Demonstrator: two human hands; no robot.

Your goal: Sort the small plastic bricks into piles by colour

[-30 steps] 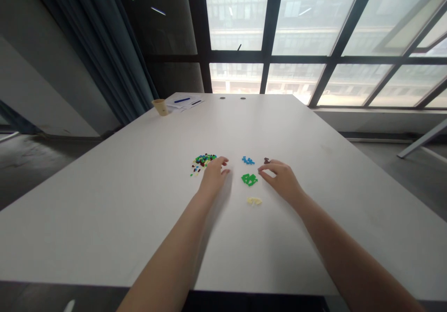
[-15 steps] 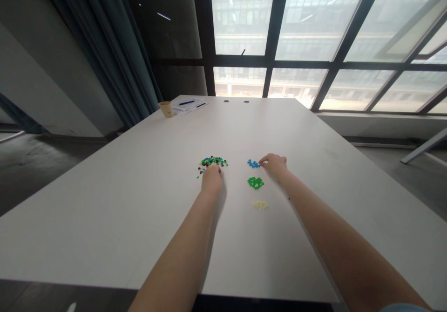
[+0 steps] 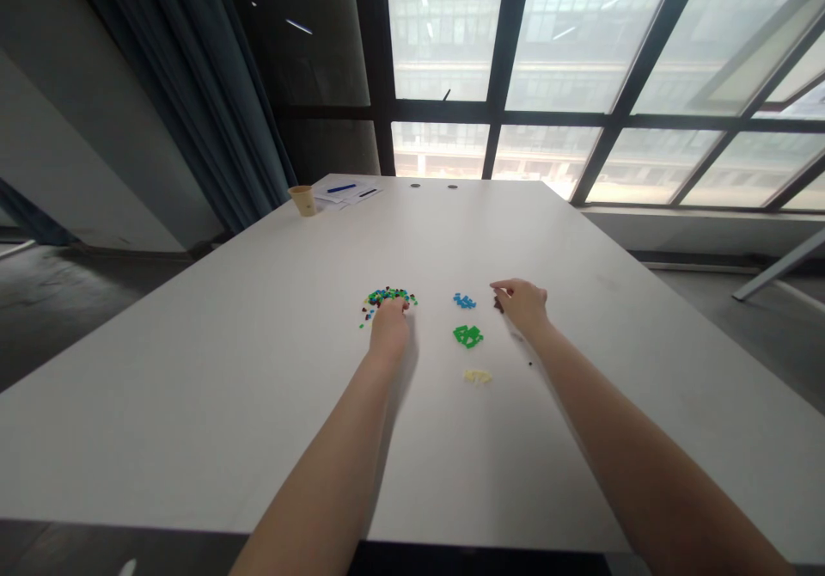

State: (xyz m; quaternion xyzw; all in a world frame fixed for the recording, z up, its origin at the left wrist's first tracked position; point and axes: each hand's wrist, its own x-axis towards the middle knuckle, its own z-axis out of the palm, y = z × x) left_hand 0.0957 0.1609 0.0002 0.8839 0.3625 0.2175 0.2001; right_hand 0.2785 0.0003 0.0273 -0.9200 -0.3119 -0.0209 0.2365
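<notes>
Under both hands spreads a white table [image 3: 258,404]. Forward and to the left of the hands, well apart from them, lie papers [image 3: 332,200]; any writing there is too small to read. The right hand [image 3: 525,305] has shifted: half a second ago its fingertips were beside the blue pieces, and now they are farther right, its index finger stretched out above the brown pieces [image 3: 498,304], which show again just under it. Whether it pinches one I cannot tell. The left hand [image 3: 390,327] has hardly moved, its fingers curled at the near edge of the mixed pile [image 3: 387,294]; its fingertips are hidden, so its grip cannot be told. Beside the papers stands a tan cup [image 3: 302,202] with a small illegible mark; its contents are out of sight. Between the hands, slightly nearer the body, lie the green pieces [image 3: 467,336], with the blue pieces [image 3: 464,301] beyond them and the pale yellow pieces [image 3: 478,376] closest. A blue pen [image 3: 341,188] rests on the papers. Just left of the right forearm lies one dark speck [image 3: 530,364].
</notes>
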